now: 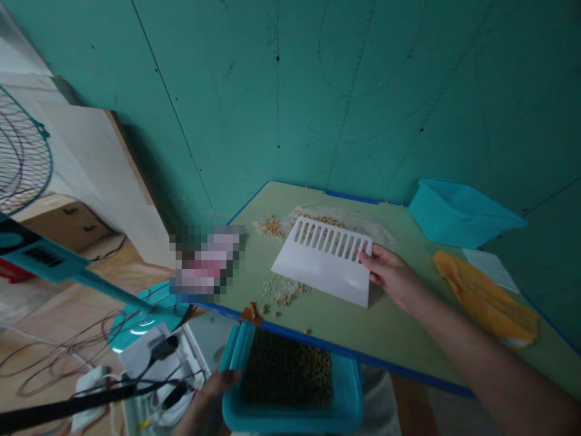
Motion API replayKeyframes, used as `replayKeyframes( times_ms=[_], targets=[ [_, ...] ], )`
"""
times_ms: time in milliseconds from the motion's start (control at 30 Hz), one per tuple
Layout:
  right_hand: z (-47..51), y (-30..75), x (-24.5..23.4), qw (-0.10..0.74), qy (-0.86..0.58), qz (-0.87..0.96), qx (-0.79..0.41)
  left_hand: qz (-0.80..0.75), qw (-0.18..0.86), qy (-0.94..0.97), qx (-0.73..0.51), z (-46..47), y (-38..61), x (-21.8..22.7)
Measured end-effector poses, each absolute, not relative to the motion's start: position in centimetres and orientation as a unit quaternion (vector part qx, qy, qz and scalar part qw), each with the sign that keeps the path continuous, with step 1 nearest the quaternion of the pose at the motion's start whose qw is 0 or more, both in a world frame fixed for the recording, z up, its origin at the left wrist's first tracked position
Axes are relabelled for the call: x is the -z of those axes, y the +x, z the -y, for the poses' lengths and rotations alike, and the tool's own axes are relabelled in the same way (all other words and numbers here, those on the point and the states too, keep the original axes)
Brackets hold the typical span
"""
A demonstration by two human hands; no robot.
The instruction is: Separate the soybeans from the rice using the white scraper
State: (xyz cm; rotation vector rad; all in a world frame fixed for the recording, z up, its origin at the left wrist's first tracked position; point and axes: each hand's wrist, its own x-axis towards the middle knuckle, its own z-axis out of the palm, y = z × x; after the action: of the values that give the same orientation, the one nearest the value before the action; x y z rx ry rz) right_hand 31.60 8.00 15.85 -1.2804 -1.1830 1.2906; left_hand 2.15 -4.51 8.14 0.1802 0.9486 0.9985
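Note:
My right hand (385, 269) grips the right end of a white slotted plastic scraper (318, 269), thumb on top near the slots. The scraper is tilted above the tabletop. Behind it lies a strip of white grains (363, 224), rice-like, with tan beans (271, 226) at the left. A smaller scatter of white grains (281, 287) with a few tan beans lies near the table's front edge. Below that edge, my left hand (213, 390) holds the left rim of a teal plastic tub (349, 418). Inside are dark green beans (276, 369) and tan beans along the right.
A teal bin (458, 212) and a yellow cloth (485, 300) occupy the table's right side. A blurred-out pinkish item (209, 263) sits at its left edge. To the left stand a teal fan (45, 248), tangled cables and a power strip (93, 387). A green wall backs the table.

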Motion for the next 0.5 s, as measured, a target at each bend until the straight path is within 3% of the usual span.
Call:
replayKeyframes(
  times_ms=[500],
  targets=[
    [-7.52,31.25,-15.89,0.449,-0.507,0.482,-0.556,-0.441,0.77,0.076,-0.455,4.65,2.18,-7.81]
  ],
)
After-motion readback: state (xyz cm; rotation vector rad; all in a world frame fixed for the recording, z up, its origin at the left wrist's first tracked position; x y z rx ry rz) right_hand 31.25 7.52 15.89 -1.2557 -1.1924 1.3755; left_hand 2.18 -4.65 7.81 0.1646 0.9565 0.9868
